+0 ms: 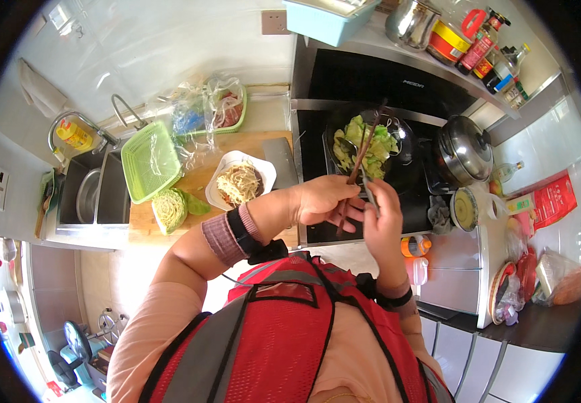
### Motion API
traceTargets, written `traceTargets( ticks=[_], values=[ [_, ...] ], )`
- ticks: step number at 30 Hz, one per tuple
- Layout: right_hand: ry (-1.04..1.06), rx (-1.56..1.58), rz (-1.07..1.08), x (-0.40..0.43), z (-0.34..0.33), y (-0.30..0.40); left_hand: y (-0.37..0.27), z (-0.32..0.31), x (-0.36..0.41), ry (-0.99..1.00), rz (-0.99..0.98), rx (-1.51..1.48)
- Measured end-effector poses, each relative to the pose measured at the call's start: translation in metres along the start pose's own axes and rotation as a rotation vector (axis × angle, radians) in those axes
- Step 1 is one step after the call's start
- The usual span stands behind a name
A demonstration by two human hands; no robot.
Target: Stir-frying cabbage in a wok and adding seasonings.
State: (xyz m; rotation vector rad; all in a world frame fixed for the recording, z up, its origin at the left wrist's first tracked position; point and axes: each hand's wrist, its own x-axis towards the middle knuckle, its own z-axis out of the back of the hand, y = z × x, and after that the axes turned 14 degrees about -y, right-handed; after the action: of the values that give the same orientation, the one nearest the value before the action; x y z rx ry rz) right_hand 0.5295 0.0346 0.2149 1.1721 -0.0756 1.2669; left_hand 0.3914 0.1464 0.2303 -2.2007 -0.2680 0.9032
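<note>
My left hand [328, 199] is at the front of the black cooktop, with brown wooden chopsticks [366, 146] held between thumb and fingers. Close beside it on the right, my right hand [385, 211] grips the handle of a metal spoon or similar utensil [366, 179]. The utensil's head and the chopsticks' far ends reach over a dark wok [407, 151] holding green cabbage pieces [371, 136]. To the left, a white bowl [271, 174] with pale shredded food [240, 184] sits on a wooden cutting board [265, 144], near a cleaver blade [280, 162]. A cut cabbage [169, 210] lies at the board's left.
A lidded steel pot [465, 151] stands right of the wok, with a patterned bowl [464, 209] nearer. Left are a green plastic basket [151, 163] and a double sink [111, 189]. Bottles [479, 48] line the shelf above. An orange-capped bottle [415, 246] is right of my hands.
</note>
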Motion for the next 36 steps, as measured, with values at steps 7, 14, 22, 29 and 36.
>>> traceTargets(
  ticks=[7,14,22,29,36],
  values=[
    [0.220,0.013,-0.426,-0.023,0.015,-0.050,0.021,0.164,-0.012,-0.729,-0.689,1.154],
    [0.238,0.125,-0.826,-0.026,0.005,-0.045,0.088,0.267,-0.073,-1.243,-0.346,0.771],
    [0.041,0.223,-0.891,-0.024,0.009,-0.036,0.091,0.302,-0.054,-1.249,-0.421,1.159],
    [-0.120,0.209,-0.901,-0.043,0.012,-0.017,0.053,0.318,-0.002,-1.170,-0.321,1.436],
    [-0.018,0.090,-1.001,-0.054,0.034,-0.012,0.049,0.352,0.016,-1.233,-0.284,1.451]
  ],
)
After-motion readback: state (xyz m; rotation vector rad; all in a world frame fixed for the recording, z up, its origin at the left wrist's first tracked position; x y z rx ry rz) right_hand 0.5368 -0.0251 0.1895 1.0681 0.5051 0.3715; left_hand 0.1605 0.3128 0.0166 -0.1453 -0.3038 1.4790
